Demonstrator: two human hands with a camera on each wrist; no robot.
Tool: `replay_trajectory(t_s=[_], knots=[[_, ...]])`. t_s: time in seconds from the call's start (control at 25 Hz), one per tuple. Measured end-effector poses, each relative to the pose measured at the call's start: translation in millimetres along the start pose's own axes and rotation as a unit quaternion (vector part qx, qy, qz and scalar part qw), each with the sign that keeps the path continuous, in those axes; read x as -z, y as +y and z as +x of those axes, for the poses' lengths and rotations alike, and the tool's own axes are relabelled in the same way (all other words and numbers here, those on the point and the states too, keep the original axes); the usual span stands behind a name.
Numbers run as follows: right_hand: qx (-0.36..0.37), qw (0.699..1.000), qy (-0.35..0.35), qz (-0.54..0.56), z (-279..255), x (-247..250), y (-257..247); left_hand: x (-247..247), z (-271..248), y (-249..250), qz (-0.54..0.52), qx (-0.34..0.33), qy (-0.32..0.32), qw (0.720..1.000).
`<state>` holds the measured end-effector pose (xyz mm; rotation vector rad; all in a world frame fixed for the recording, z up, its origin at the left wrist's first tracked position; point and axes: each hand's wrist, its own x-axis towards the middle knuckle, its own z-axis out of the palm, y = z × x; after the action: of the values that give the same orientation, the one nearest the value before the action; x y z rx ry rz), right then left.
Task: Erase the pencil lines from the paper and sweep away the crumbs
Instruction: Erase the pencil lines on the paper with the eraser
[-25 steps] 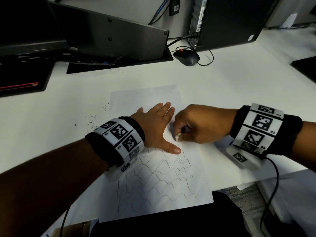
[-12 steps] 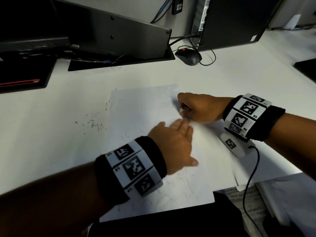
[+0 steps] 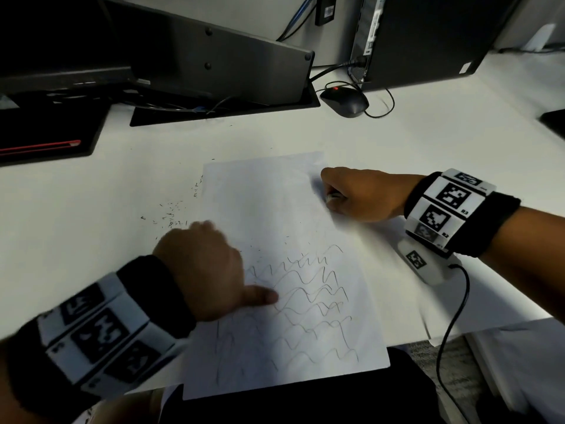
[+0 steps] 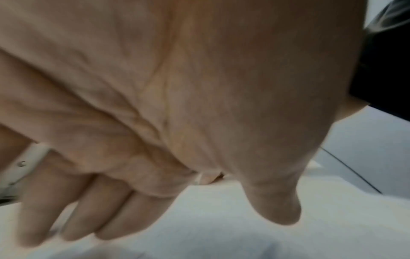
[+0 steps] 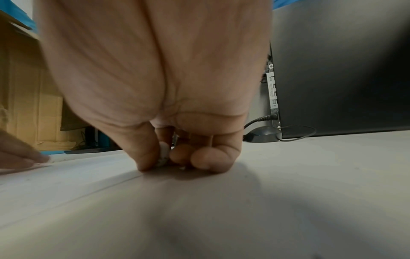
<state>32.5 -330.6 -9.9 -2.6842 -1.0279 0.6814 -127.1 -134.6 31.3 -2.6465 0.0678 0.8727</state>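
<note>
A white paper lies on the white desk; wavy pencil lines cover its lower half and the upper half looks bare. My left hand, blurred, lies flat on the paper's left edge with the thumb stretched right; its fingers are straight and hold nothing. Dark crumbs are scattered on the desk just beyond it, and a few specks sit on the paper. My right hand rests at the paper's upper right edge, pinching a small white eraser against the surface.
A black mouse and a computer tower stand at the back right. A monitor base is at the back centre, and a black tray with a red pencil at the left. The desk's front edge runs just below the paper.
My left hand has swept from the middle of the paper to its left edge, uncovering the pencil lines. The right hand moved up to the paper's right edge, then stayed there with the eraser.
</note>
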Motion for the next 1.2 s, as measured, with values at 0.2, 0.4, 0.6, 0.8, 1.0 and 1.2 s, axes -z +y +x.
replay_trajectory(t_s=[0.2, 0.4, 0.6, 0.8, 1.0, 1.2], knots=[[0.007, 1.0, 0.008, -0.009, 1.6, -0.3, -1.5, 3.5, 28.5, 48.5, -0.091, -0.21, 0.061, 0.972], [0.001, 1.0, 0.001, -0.004, 0.5, -1.0, 0.6, -40.6, -2.7, -6.7, -0.032, -0.036, -0.061, 0.997], [0.002, 1.0, -0.001, 0.002, 1.1, 1.6, -1.4, -29.5, -6.5, 1.2, -0.062, -0.085, 0.024, 0.994], [0.0, 1.0, 0.003, 0.001, 0.3, 0.1, -1.7, -40.3, -2.6, 1.8, -0.067, -0.025, -0.02, 0.997], [0.001, 1.0, -0.001, 0.004, 0.5, 0.9, 0.4, -24.8, 1.9, -7.4, -0.059, -0.053, 0.058, 0.995], [0.001, 1.0, 0.001, 0.003, 1.6, 0.6, 0.6, -31.3, 3.8, 1.3, -0.037, -0.014, -0.033, 0.999]])
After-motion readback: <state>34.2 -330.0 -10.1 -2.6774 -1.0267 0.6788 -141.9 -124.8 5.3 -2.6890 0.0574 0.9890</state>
